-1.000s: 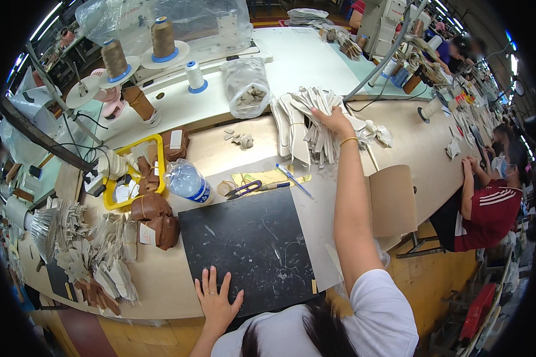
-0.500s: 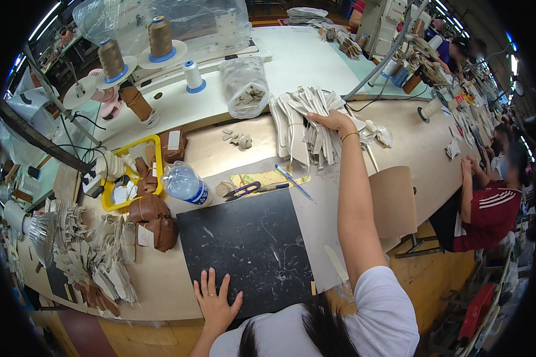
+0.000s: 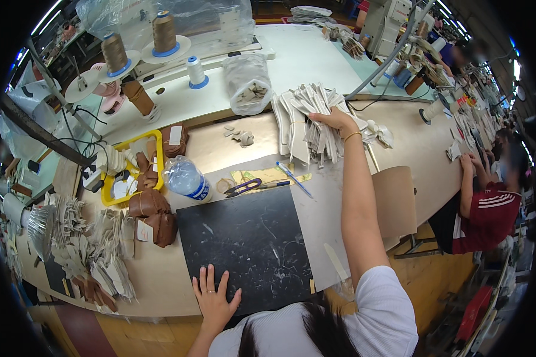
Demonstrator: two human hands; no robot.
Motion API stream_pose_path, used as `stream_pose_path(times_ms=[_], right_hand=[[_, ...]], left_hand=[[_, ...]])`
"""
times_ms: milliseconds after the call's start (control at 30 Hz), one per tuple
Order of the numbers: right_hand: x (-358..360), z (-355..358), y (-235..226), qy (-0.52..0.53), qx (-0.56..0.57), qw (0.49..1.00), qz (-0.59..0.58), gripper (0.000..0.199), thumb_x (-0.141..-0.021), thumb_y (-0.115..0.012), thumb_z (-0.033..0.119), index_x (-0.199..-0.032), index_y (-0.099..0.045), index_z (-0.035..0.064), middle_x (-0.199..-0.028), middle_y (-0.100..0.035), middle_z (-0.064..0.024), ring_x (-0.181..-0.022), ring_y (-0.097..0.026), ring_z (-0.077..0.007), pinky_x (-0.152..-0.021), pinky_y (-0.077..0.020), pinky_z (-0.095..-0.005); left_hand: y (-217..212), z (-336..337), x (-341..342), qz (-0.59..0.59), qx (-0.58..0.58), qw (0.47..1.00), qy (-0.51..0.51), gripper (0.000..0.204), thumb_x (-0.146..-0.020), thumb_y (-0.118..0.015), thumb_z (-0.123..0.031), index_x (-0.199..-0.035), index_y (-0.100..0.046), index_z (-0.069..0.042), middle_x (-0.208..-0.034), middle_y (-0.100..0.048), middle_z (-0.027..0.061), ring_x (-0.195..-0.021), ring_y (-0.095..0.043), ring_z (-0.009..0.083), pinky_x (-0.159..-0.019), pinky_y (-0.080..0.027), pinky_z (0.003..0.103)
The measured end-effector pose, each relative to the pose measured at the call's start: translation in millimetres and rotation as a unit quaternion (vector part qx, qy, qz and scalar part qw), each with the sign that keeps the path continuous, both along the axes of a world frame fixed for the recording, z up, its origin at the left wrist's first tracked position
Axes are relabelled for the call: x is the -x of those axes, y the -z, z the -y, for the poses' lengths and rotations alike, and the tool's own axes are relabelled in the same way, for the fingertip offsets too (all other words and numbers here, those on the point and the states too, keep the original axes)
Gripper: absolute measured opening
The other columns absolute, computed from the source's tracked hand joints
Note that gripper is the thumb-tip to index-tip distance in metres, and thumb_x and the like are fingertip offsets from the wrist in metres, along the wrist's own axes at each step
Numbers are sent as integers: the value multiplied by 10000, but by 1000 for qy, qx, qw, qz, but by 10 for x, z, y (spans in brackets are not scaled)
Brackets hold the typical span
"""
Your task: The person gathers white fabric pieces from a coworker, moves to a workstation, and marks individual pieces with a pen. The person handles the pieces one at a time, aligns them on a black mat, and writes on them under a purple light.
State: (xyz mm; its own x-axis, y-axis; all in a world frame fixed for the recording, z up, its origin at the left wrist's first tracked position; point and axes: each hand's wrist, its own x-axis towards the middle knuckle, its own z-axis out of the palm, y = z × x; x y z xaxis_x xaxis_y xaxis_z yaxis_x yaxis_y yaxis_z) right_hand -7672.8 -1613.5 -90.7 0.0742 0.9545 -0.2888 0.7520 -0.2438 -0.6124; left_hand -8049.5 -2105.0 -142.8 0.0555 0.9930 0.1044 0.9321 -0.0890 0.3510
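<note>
My left hand (image 3: 215,300) lies flat with fingers spread on the near left part of a black mat (image 3: 250,244). My right arm stretches far forward, and my right hand (image 3: 340,122) grips among a heap of off-white cut strips (image 3: 296,131), tied in bundles at the far side of the table. Some of its fingers are hidden by the strips. Between the mat and the heap lie thread snips (image 3: 244,187) with purple handles, a dark pen (image 3: 274,185) and a blue pen (image 3: 294,179). Small off-white scraps (image 3: 242,138) sit left of the heap.
A clear water bottle (image 3: 186,178) stands beside a yellow basket (image 3: 109,195). Brown bundles (image 3: 161,229) and off-white pieces (image 3: 110,262) are piled at left. Thread cones (image 3: 164,34) and a plastic bag (image 3: 246,83) stand behind. A chair back (image 3: 393,202) and a person in red (image 3: 488,214) are at right.
Both hands keep nearly the same places, the right still at the heap. The view has shifted slightly. The person at right has moved their hands a little.
</note>
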Motion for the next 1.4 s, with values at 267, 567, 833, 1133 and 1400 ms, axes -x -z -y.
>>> stream_pose_path(times_ms=[267,567,833,1133,1400], right_hand=[[172,160,-157,7,21,985,-170,1255,-580,-895,520,-1431,-294,-178,-1402,-471,-312,-1261,-540,-309,-1014,-453,-343],[-145,378,-282,-9,-9,917,-398,923,-761,-837,272,-1488,-327,25,-1318,-562,-115,-1145,-574,-204,-976,-487,-364],[-576,682,-276,-70,-94,834,-538,848,-745,-841,390,-1402,-448,24,-1283,-600,-96,-1136,-616,-230,-984,-523,-393],[-902,1132,57,-18,-176,656,-734,891,-705,-866,462,-1380,-491,18,-1268,-621,-115,-1136,-626,-248,-988,-526,-405],[-426,1885,-12,-71,-135,621,-768,934,-672,-885,458,-1387,-482,13,-1264,-622,-114,-1137,-625,-238,-986,-523,-390]], left_hand=[[13,33,18,5,9,1000,-1,575,-813,-719,-360,-1312,-561,-124,-1545,-328,192,-1445,-261,395,-1145,-168,615],[22,25,20,1,13,1000,-6,560,-810,-726,-393,-1297,-584,-155,-1537,-340,189,-1434,-282,396,-1130,-201,627],[9,38,22,-2,16,1000,-6,562,-809,-725,-391,-1297,-583,-150,-1540,-334,188,-1436,-278,393,-1130,-201,630],[-26,8,15,35,18,999,-10,577,-806,-741,-340,-1307,-568,-114,-1520,-357,195,-1428,-285,403,-1141,-185,609],[-671,-441,-123,307,1,950,-59,552,-853,-716,-123,-1349,-504,-6,-1458,-424,206,-1357,-390,385,-1125,-310,455]])
